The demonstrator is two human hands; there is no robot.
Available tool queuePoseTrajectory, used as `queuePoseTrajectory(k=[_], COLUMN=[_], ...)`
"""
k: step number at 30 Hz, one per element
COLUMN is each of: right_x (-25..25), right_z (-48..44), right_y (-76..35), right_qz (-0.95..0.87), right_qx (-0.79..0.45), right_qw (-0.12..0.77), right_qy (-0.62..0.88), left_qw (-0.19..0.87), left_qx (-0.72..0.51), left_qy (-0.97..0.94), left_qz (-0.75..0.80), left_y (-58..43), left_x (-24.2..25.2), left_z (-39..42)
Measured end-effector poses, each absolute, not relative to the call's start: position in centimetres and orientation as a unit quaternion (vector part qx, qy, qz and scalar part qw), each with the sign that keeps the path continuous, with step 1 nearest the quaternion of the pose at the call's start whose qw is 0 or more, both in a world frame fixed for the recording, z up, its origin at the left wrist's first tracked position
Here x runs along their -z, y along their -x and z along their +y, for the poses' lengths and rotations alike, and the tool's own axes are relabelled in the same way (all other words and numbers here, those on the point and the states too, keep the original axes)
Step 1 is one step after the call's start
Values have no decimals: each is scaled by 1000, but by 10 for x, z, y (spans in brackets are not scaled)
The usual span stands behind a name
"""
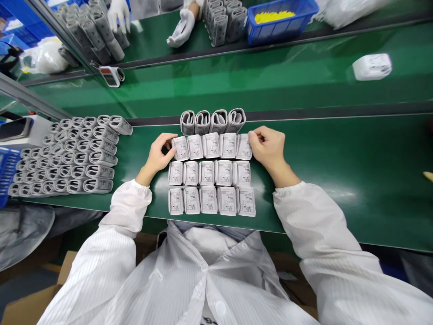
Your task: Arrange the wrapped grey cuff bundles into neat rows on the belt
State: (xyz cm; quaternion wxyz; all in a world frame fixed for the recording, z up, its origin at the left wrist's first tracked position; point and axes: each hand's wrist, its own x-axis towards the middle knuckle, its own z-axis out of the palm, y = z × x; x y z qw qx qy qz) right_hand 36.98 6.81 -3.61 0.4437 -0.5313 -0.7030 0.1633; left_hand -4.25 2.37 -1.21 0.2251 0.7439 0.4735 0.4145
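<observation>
L hand [158, 153] part-open, thumb + fingertips touching L end of back row in the grid of folded gray packs [207, 173]; R hand [270, 146] curled narrow at that row's R end, touching last pack, can't tell if pinching. Grid = 3 rows x 5, printed sides up. Blue bin [280, 32], beyond grid & to R, has yellow pcs [274, 17]. Blue basket [7, 171] far L of grid, contents unclear. Pack drawings visible; txt illegible.

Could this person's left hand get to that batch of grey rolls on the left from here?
Probably yes. The left hand touches the end of a row of folded packs, but just green tabletop seems to lie between it and the grey rolls, so the way looks free.
</observation>
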Motion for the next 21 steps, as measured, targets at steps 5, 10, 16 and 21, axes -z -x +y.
queuePoseTrajectory(k=[5, 10, 16, 21], right_x=[37, 38, 40, 38], right_z=[69, 69, 69, 69], right_y=[-370, -370, -370, -369], right_qz=[-701, -702, -701, -701], right_qx=[-167, -162, -162, -156], right_qw=[438, 448, 445, 451], right_qy=[537, 530, 533, 530], left_qw=[255, 236, 222, 215], left_qx=[-405, -405, -411, -419], left_qy=[-742, -750, -758, -766], left_qz=[469, 467, 455, 438], left_y=[43, 41, 43, 44], left_x=[15, 10, 10, 12], left_z=[22, 22, 23, 24])
